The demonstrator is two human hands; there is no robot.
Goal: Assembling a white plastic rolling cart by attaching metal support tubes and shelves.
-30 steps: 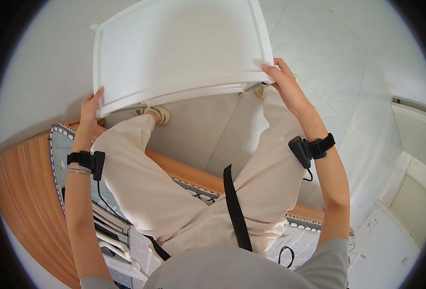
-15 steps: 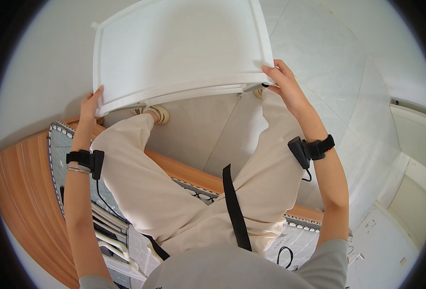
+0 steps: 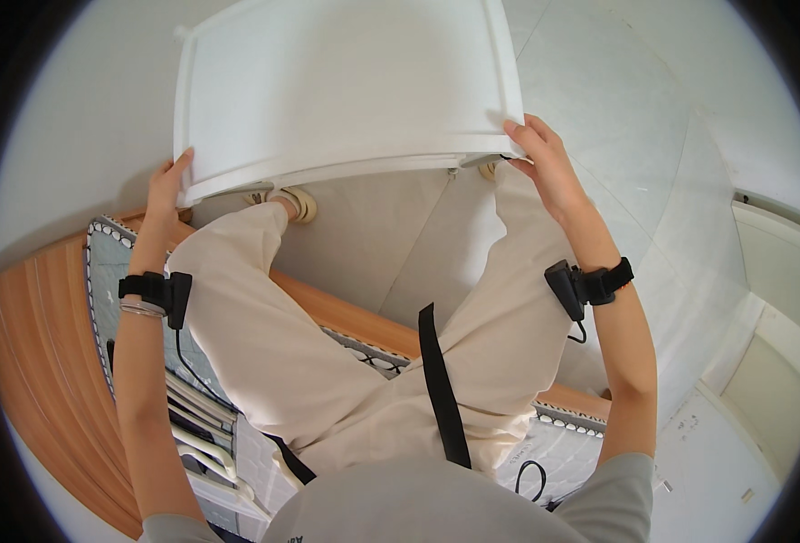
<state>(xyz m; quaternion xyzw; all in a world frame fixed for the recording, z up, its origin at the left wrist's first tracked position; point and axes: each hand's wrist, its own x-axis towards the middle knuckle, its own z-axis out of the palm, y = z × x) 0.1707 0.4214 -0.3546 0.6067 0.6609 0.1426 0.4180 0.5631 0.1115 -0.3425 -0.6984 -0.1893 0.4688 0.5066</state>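
Left hand (image 3: 166,183) pinches the near left corner of the panel (image 3: 346,86), thumb laid on the rim, remaining digits largely hidden behind the edge. Right hand (image 3: 545,163) pinches the near right corner, thumb on top, other digits wrapped outside and under. Grip is judged sound for control of the near edge; the two holds are roughly matched and should be loaded evenly, since uneven lift would probably twist a board this wide. The panel, white and rimmed, is held out ahead of the knees, above the floor (image 3: 364,240); its far edge leaves the view, so whether that end rests on anything cannot be told. Beneath the near edge, the left bracket (image 3: 233,192) and the right bracket (image 3: 484,162) lie close to the holds; digits under the rim are best placed clear of them, as a pinch is the likely hazard. Outward, the left shoe (image 3: 303,205) shows just past the panel's near edge; a low, steady carry with clearance for the feet is advised. At the left, the wall (image 3: 92,172) stands near that corner, and side swing should be limited accordingly. The cables at the wrist units (image 3: 572,285) warrant slack, well away from the knees.
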